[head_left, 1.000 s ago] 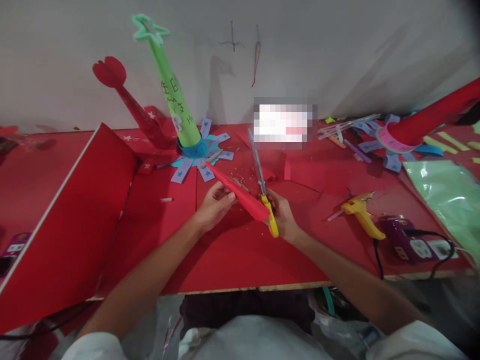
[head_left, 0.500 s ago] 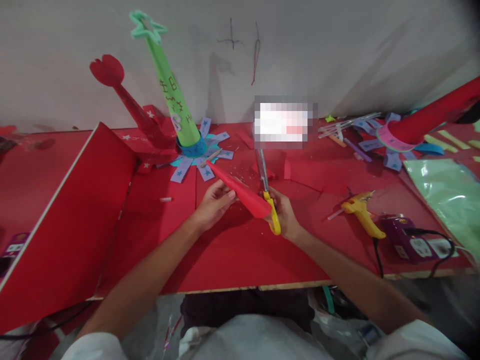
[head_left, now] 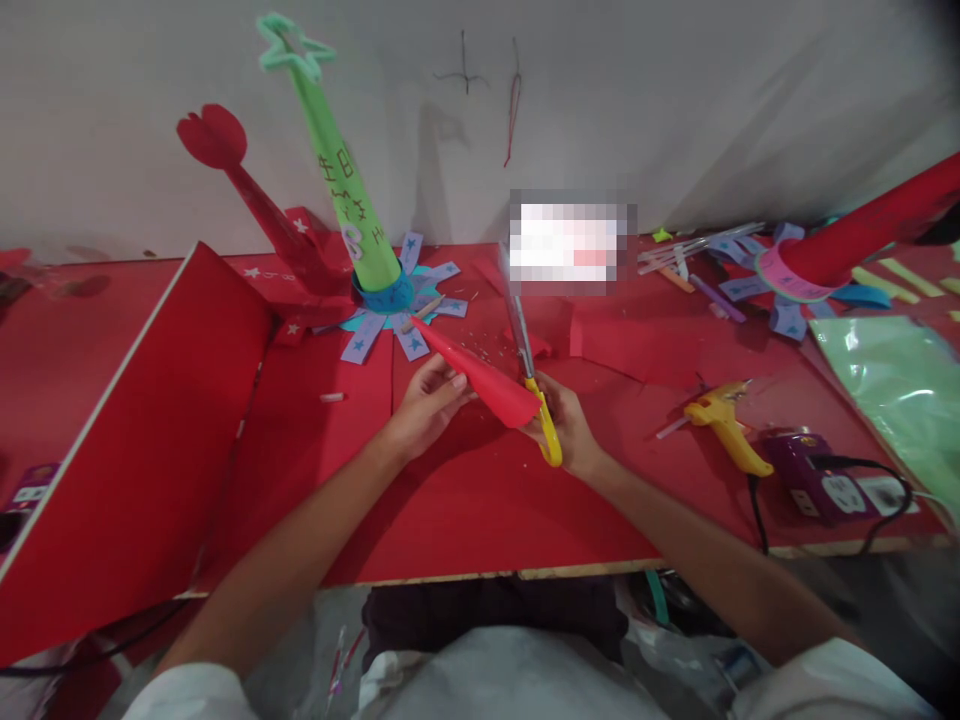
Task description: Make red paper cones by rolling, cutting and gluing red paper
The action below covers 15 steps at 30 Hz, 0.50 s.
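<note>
A red paper cone [head_left: 489,385] lies slanted between my hands, its narrow tip up and to the left. My left hand [head_left: 431,400] pinches it from the left, thumb on top. Yellow-handled scissors [head_left: 546,425] are in my right hand [head_left: 568,425], with the long blades pointing away toward the wall. The cone's wide end reaches the scissor handles, and my right fingers are partly hidden behind both. Beyond the cone's tip stands a green paper tube [head_left: 349,190] in a blue ring with purple paper strips spread around its foot.
Left stands a folded red board [head_left: 157,420]; behind it leans a red paper stalk [head_left: 266,210]. On the right lie a yellow glue gun [head_left: 724,420], a purple power box [head_left: 810,475] and a green plastic sheet [head_left: 900,390]. A red tube [head_left: 862,230] leans at the far right.
The cone's wide end has risen slightly, and the cone has rolled a little in my left fingers. The scissors stay in my right hand with their blades slightly shifted.
</note>
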Each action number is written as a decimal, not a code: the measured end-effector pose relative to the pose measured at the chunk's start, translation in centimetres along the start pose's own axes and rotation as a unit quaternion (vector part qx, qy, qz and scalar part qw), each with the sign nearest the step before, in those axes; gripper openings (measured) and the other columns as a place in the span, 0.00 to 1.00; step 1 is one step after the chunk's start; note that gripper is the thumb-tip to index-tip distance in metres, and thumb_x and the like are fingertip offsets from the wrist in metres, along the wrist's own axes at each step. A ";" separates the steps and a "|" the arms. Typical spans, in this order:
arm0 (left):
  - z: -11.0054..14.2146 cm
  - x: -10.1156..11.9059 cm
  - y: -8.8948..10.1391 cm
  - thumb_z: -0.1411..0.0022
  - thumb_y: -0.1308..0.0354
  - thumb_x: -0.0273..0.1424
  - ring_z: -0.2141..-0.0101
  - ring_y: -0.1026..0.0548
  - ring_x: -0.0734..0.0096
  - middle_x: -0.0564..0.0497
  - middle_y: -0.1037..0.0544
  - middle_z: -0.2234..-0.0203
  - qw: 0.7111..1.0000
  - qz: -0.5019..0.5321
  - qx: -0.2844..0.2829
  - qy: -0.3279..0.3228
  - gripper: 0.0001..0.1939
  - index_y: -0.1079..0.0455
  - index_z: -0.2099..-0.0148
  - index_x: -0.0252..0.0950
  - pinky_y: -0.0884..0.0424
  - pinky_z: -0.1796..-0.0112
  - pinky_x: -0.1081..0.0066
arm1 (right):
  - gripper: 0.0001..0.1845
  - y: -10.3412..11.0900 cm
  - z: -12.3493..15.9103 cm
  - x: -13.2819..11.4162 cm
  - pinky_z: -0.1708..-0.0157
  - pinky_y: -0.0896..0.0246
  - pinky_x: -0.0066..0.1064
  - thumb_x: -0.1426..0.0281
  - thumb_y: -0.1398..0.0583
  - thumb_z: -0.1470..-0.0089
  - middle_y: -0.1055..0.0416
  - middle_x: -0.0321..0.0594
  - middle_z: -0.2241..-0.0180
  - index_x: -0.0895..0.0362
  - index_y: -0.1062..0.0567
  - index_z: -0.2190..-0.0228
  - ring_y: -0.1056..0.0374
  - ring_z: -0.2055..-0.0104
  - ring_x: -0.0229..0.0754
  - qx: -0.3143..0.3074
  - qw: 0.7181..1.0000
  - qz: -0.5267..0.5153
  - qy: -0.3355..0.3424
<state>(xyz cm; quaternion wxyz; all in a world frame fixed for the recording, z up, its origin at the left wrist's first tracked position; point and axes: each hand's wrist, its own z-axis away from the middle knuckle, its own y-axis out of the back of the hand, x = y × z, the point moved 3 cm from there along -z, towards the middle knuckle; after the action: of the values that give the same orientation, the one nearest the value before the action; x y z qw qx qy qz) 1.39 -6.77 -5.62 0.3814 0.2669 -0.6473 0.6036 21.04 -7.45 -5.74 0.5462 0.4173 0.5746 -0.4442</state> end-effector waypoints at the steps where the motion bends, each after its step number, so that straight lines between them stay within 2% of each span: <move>1: -0.1 0.0 0.1 0.47 0.19 0.40 0.62 0.17 0.71 0.52 0.16 0.64 1.000 0.003 0.010 -0.001 0.19 0.18 0.56 0.40 0.20 0.56 0.71 | 0.28 0.0 0.0 0.0 0.73 0.48 0.30 0.55 0.23 0.59 0.39 0.28 0.75 0.52 0.34 0.72 0.46 0.74 0.35 0.003 1.000 0.002 -0.003; 5: -0.4 0.3 0.4 0.47 0.19 0.40 0.64 0.18 0.71 0.52 0.17 0.65 0.999 0.029 0.045 -0.011 0.20 0.20 0.56 0.39 0.22 0.56 0.70 | 0.28 0.3 -0.1 -0.2 0.71 0.43 0.32 0.52 0.25 0.55 0.38 0.29 0.74 0.51 0.36 0.72 0.42 0.73 0.36 0.016 1.000 0.013 -0.003; 9: -0.5 0.6 0.6 0.49 0.18 0.37 0.69 0.21 0.76 0.56 0.19 0.68 0.995 0.064 0.075 -0.012 0.22 0.22 0.56 0.40 0.22 0.58 0.73 | 0.27 1.4 -0.2 -0.7 0.72 0.46 0.32 0.50 0.27 0.52 0.41 0.28 0.75 0.51 0.35 0.72 0.44 0.74 0.36 0.071 0.992 0.101 0.015; 12: -0.4 1.0 0.6 0.47 0.20 0.38 0.66 0.19 0.72 0.54 0.18 0.65 0.995 0.061 0.081 -0.001 0.23 0.24 0.53 0.40 0.21 0.59 0.71 | 0.22 2.6 -0.3 -1.0 0.73 0.46 0.32 0.52 0.30 0.48 0.39 0.29 0.76 0.51 0.33 0.70 0.44 0.74 0.37 0.130 0.970 0.206 0.016; 15: -0.3 1.4 0.3 0.42 0.23 0.42 0.65 0.19 0.68 0.51 0.19 0.65 0.998 0.037 0.049 -0.005 0.22 0.25 0.52 0.38 0.21 0.60 0.68 | 0.13 3.4 -0.6 -1.1 0.68 0.38 0.36 0.58 0.34 0.44 0.31 0.35 0.72 0.52 0.30 0.66 0.36 0.71 0.42 0.145 0.943 0.299 0.032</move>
<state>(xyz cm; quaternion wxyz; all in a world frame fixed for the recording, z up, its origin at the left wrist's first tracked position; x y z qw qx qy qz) 0.38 -6.29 -4.63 0.3423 0.2643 -0.6278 0.6472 24.25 -5.95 -4.86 0.5687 0.6585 0.3704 -0.3251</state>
